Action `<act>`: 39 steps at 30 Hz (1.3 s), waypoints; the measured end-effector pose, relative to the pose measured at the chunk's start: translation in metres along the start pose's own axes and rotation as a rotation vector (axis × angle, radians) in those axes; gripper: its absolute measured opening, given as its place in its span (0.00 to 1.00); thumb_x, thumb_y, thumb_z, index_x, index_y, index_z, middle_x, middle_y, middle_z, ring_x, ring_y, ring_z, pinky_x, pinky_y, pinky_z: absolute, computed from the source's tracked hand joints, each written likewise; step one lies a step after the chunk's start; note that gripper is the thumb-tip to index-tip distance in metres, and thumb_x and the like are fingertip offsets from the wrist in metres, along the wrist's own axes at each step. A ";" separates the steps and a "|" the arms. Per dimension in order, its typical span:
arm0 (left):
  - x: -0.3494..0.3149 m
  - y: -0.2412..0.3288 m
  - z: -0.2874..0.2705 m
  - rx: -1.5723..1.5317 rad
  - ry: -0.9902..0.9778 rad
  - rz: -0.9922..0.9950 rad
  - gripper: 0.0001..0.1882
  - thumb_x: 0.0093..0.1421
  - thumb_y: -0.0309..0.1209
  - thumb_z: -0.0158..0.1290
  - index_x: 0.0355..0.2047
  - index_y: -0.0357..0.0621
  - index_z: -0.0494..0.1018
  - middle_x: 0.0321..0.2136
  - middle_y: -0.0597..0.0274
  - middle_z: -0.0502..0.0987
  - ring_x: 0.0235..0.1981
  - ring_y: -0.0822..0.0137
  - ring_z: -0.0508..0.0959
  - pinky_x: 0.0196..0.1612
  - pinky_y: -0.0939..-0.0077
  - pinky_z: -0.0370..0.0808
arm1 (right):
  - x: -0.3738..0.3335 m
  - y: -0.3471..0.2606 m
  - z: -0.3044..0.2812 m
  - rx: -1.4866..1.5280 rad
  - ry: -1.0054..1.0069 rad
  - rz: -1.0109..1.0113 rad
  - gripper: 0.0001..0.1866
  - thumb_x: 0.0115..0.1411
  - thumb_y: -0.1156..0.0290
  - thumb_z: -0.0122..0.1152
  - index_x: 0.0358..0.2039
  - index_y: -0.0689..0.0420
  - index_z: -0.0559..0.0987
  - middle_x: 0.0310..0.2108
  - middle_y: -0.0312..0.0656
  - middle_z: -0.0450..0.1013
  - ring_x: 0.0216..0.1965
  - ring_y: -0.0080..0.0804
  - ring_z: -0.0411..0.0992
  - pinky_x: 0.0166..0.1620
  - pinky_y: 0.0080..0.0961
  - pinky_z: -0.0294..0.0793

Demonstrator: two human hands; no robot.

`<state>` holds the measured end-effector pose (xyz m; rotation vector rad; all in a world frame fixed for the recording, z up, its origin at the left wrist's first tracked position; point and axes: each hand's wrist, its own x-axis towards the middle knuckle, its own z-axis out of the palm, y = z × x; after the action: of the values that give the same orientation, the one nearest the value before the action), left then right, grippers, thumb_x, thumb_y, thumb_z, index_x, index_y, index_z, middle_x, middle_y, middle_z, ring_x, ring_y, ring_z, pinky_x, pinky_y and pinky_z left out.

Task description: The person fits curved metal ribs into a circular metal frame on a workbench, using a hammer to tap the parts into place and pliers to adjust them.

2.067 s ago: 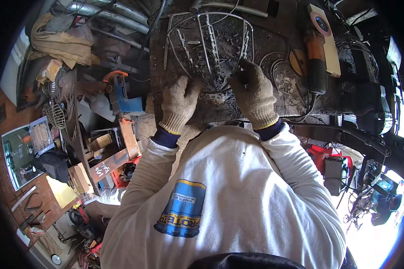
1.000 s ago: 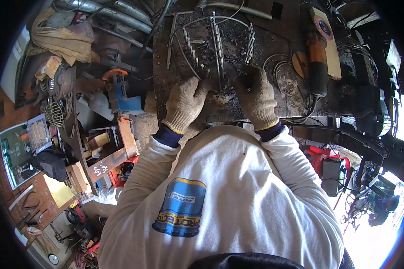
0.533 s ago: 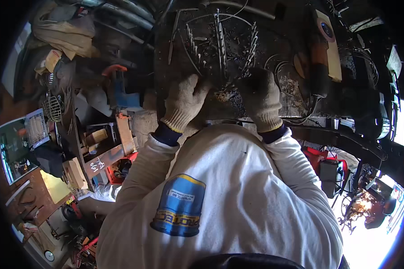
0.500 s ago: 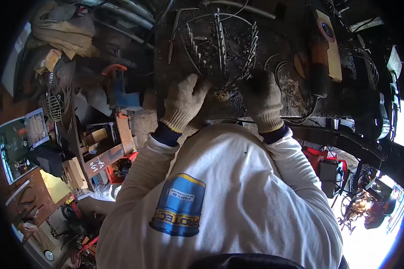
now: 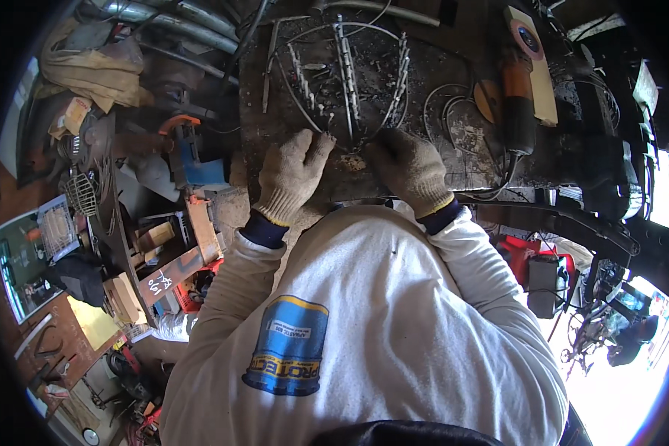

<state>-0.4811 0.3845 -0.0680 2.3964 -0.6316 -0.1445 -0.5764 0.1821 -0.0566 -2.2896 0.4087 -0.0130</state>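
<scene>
Both my hands wear pale knitted gloves, darkened with dirt at the fingers. On the dark workbench (image 5: 453, 167) in front of me lies a wire frame (image 5: 345, 67), a bent wire loop with three rods inside that carry short spiral-like pieces. My left hand (image 5: 291, 175) pinches the loop's near left side between thumb and fingers. At its near right side my right hand (image 5: 412, 171) is closed on the wire, its fingertips partly lost in shadow. Dark bits and small metal scraps are scattered under and around the frame.
An angle grinder (image 5: 518, 97) with an orange and black body lies right of the frame, its cord running toward me. Beside it are a round brown disc (image 5: 487, 101) and coiled wire (image 5: 447, 119). Pipes cross the far left. A blue clamp-like tool (image 5: 201, 167) stands left of the bench.
The view has shifted slightly, so the bench and frame sit a little further left. My right hand has come closer to my left. Both stay closed at the frame's near end.
</scene>
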 end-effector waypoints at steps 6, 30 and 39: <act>0.001 0.003 0.002 -0.017 0.021 0.026 0.18 0.68 0.46 0.57 0.29 0.45 0.75 0.23 0.47 0.77 0.25 0.41 0.78 0.27 0.52 0.71 | 0.002 -0.001 -0.003 -0.012 0.015 -0.021 0.16 0.65 0.54 0.62 0.41 0.53 0.83 0.35 0.52 0.81 0.38 0.54 0.81 0.39 0.46 0.79; -0.002 -0.003 0.014 0.116 0.001 0.067 0.11 0.64 0.43 0.61 0.37 0.52 0.79 0.25 0.56 0.82 0.26 0.49 0.82 0.29 0.56 0.78 | 0.005 0.003 0.015 0.005 0.082 -0.042 0.09 0.63 0.61 0.65 0.35 0.53 0.83 0.30 0.50 0.80 0.34 0.53 0.80 0.36 0.43 0.78; 0.003 0.000 0.009 0.034 0.018 0.077 0.11 0.64 0.42 0.61 0.38 0.50 0.78 0.27 0.50 0.81 0.30 0.44 0.82 0.31 0.53 0.77 | 0.010 -0.001 0.014 0.068 -0.001 0.081 0.14 0.64 0.58 0.64 0.43 0.53 0.84 0.33 0.51 0.81 0.38 0.53 0.81 0.40 0.43 0.79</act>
<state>-0.4805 0.3779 -0.0744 2.3992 -0.7226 -0.0796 -0.5641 0.1902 -0.0667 -2.2049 0.4935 0.0149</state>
